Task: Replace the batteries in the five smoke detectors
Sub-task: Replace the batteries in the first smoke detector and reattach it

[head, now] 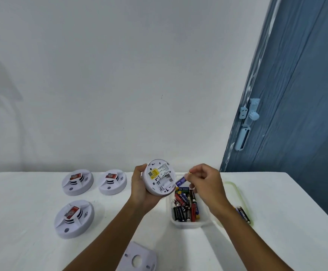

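My left hand (138, 187) holds a round white smoke detector (158, 177) tilted up, its back with a yellow label and the open battery bay facing me. My right hand (206, 182) pinches a small blue battery (180, 180) just right of the detector's bay. Below it stands a white tub (188, 223) filled with several batteries (185, 208). Three more white detectors lie face up on the table to the left: one at the back left (77, 181), one at the back middle (112, 181), one nearer me (74, 218).
A white mounting plate (137, 259) lies at the table's near edge. A clear lid (239, 198) right of the tub carries a loose black battery (244, 215). White cloth covers the table (276, 241). A blue door (296, 94) stands at the right behind it.
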Action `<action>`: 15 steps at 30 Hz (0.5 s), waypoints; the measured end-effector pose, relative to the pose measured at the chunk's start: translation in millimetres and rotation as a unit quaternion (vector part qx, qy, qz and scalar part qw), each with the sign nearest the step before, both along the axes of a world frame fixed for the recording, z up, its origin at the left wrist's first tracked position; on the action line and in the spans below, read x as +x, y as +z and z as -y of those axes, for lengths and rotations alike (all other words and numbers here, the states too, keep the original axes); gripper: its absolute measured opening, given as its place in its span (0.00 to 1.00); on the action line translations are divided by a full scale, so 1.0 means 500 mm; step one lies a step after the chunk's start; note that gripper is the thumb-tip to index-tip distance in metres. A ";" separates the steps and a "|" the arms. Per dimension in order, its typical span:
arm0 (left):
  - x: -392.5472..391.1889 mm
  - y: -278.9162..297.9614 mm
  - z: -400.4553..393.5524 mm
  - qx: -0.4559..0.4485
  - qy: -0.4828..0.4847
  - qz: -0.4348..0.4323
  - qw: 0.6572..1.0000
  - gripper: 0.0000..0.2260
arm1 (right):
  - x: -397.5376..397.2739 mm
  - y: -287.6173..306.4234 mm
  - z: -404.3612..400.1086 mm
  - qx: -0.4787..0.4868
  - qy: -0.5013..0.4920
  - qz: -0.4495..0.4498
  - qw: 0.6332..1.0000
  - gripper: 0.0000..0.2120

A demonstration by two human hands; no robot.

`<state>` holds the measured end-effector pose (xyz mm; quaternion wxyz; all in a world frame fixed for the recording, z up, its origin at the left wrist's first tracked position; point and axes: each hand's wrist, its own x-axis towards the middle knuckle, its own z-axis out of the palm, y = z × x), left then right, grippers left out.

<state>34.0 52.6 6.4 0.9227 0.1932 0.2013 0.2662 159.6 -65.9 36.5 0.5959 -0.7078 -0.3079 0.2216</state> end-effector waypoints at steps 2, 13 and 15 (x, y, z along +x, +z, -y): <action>0.009 -0.002 0.006 0.009 -0.003 -0.005 1.000 0.24 | -0.013 0.006 -0.001 0.031 0.016 -0.054 0.998 0.04; 0.024 -0.001 0.030 -0.011 0.001 0.012 1.000 0.23 | -0.040 -0.025 -0.021 0.000 -0.010 0.001 1.000 0.01; 0.023 -0.001 0.029 -0.014 0.008 0.016 1.000 0.24 | -0.041 -0.028 -0.023 -0.002 -0.010 0.022 1.000 0.03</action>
